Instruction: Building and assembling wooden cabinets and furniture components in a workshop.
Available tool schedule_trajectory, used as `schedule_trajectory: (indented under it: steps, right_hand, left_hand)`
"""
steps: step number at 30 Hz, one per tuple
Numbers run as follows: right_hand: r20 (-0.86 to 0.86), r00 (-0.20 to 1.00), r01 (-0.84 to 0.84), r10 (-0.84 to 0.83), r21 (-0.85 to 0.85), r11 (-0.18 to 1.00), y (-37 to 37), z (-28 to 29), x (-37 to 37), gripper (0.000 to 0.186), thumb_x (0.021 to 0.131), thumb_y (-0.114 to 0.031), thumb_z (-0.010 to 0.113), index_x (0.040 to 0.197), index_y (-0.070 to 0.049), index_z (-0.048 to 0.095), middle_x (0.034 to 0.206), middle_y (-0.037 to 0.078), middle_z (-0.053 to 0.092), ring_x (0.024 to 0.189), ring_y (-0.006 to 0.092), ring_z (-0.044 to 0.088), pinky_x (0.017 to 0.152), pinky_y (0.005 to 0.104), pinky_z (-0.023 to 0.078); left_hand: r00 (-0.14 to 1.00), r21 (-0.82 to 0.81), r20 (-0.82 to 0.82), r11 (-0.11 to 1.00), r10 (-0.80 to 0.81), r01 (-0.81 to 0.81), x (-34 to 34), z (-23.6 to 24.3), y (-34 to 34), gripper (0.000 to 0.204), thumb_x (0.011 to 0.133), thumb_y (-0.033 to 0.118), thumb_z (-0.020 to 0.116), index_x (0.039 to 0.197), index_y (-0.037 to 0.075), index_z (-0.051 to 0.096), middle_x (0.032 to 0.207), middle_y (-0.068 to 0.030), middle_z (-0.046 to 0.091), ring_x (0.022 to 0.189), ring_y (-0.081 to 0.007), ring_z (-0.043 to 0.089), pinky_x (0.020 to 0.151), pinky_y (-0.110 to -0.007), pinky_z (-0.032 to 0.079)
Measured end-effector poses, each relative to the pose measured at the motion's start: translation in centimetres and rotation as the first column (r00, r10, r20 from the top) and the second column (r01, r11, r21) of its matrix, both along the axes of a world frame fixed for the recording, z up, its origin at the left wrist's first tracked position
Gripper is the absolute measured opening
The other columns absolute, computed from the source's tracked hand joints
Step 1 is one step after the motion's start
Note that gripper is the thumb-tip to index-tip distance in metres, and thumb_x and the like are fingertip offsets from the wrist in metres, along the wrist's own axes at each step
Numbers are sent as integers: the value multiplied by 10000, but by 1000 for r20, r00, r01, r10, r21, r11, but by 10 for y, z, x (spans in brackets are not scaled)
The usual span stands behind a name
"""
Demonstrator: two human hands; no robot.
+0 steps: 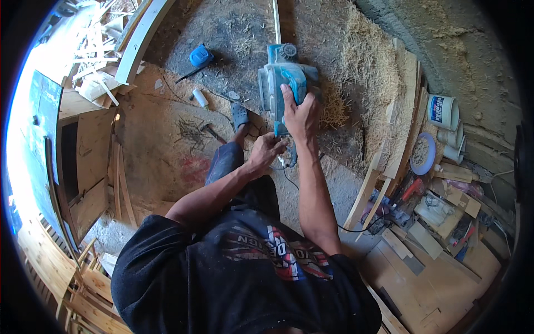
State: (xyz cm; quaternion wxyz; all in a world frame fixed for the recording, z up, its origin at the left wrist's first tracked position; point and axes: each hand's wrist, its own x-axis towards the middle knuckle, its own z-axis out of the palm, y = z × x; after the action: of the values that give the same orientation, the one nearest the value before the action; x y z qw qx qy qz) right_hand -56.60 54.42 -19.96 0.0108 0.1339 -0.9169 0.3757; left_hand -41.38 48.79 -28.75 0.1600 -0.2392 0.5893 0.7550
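A teal electric hand planer (pixel 273 83) sits on a narrow wooden strip (pixel 276 22) that runs away from me along the worktop. My right hand (pixel 302 114) is wrapped around the planer's rear handle, thumb on top. Just behind the tool's back end, my left hand (pixel 267 151) is closed with its fingertips pinched together. What lies between those fingers is too small to make out. A dark cord (pixel 288 179) trails down below the planer.
Wood shavings (pixel 370 67) pile along the right side. A blue tape measure (pixel 201 56), a white bottle (pixel 200 98) and a hammer (pixel 212 133) lie to the left. White buckets (pixel 443 111) and offcuts (pixel 425 239) crowd the right; a board stack (pixel 50 256) stands lower left.
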Motion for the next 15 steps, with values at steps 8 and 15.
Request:
schedule_trajectory:
  steps: [8, 15]
  right_hand:
    - [-126, 992, 24, -30, -51, 998, -12, 5, -15, 542, 951, -472, 733, 756, 8, 573, 683, 220, 627, 627, 437, 639, 571, 508, 471]
    - [-97, 993, 70, -71, -14, 997, -74, -9, -130, 634, 930, -584, 698, 781, 22, 586, 699, 263, 630, 662, 467, 652, 575, 526, 483]
  left_hand:
    - [973, -131, -17, 966, -228, 224, 1, 13, -20, 304, 980, 269, 728, 1034, -28, 702, 860, -75, 745, 801, -127, 676, 745, -335, 544]
    - [973, -90, 42, 969, -228, 231, -1, 10, -22, 268, 984, 223, 710, 1063, -33, 699, 870, -101, 743, 826, -135, 691, 762, -339, 541]
